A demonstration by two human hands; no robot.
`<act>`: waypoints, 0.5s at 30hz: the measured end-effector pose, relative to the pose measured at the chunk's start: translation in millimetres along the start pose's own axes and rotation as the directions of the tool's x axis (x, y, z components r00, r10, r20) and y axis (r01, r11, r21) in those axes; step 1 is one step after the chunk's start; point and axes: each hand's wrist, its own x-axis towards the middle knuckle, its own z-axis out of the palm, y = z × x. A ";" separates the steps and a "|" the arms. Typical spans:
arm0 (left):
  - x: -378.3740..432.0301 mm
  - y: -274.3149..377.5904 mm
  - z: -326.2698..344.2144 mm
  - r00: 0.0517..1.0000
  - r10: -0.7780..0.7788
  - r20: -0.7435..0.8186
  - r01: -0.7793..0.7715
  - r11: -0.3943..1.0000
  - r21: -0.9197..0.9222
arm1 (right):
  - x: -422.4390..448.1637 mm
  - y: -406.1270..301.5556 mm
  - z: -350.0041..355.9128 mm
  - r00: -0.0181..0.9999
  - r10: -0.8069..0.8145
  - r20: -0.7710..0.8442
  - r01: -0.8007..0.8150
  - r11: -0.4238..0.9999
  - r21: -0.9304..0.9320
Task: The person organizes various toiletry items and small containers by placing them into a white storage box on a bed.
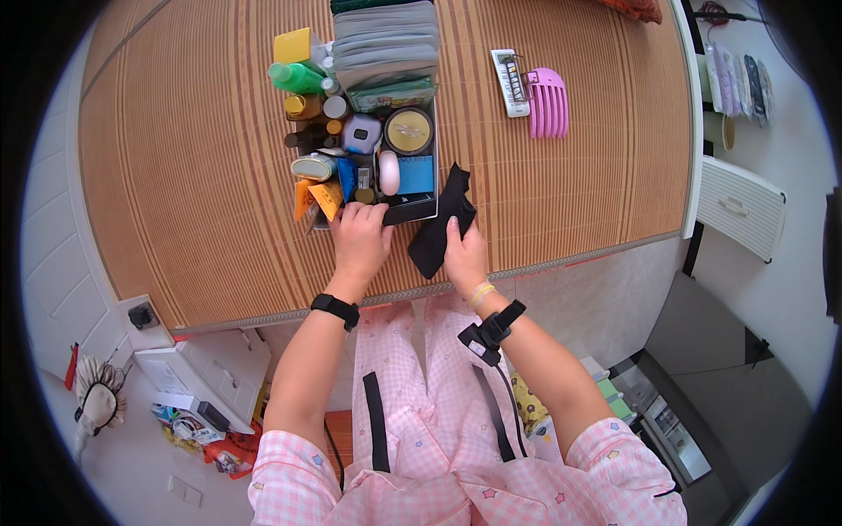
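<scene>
A white storage box [436, 191] stands on a bamboo mat [217, 164], packed with bottles, tubes, cosmetics and a stack of grey folded items [385, 46]. My left hand [360, 240] is at the box's near edge, fingers over the rim beside an orange tube [327, 198] and a black box [409, 211]; whether it grips anything is hidden. With its thumb on top, my right hand [466, 253] holds a piece of black cloth [435, 243] just right of the box. Near the far side of the box are a green bottle [297, 78] and a yellow carton [293, 46].
Right of the box, a white remote control [510, 84] lies against a pink claw clip [549, 104]. A red-orange item [638, 9] shows at the far edge. Left below stands a white cabinet [210, 378]; a ribbed white case [742, 207] is at right.
</scene>
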 end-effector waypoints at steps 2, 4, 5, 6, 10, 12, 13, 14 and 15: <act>-1.4 -0.3 -6.2 1.000 0.028 -0.012 -0.028 1.000 -0.010 | 3.5 -13.0 -0.3 0.999 0.031 0.018 -0.031 0.999 0.014; 0.3 7.1 -14.9 0.997 0.066 -0.026 -0.067 0.997 -0.024 | 8.4 -8.3 -0.7 0.996 -0.029 -0.087 0.031 0.999 0.021; 0.6 11.7 -18.8 0.993 0.090 -0.074 -0.093 0.995 -0.036 | 10.3 -5.7 -2.5 0.979 -0.086 -0.187 0.092 0.996 0.020; -0.5 14.3 -23.7 0.987 0.106 -0.122 -0.112 0.993 -0.044 | 8.8 -6.0 -7.9 0.981 -0.059 -0.187 0.064 0.998 0.025; 5.4 41.9 -37.4 0.964 0.181 -0.193 -0.191 0.981 -0.033 | -8.7 -24.7 -41.9 0.990 -0.029 -0.140 0.065 0.964 0.259; 15.4 56.9 -35.7 0.955 0.209 -0.210 -0.219 0.975 -0.026 | -9.1 -26.1 -48.8 0.991 -0.062 -0.117 0.101 0.927 0.362; 20.7 65.3 -35.4 0.945 0.235 -0.225 -0.246 0.969 -0.019 | -8.4 -37.0 -52.3 0.981 -0.151 -0.119 0.181 0.936 0.300; 24.4 74.1 -36.2 0.944 0.231 -0.236 -0.244 0.970 -0.026 | -6.6 -43.7 -56.0 0.964 -0.239 -0.115 0.260 0.936 0.238; 28.8 82.9 -37.2 0.942 0.239 -0.237 -0.252 0.967 -0.027 | -0.2 -42.8 -62.0 0.940 -0.333 -0.073 0.340 0.931 0.131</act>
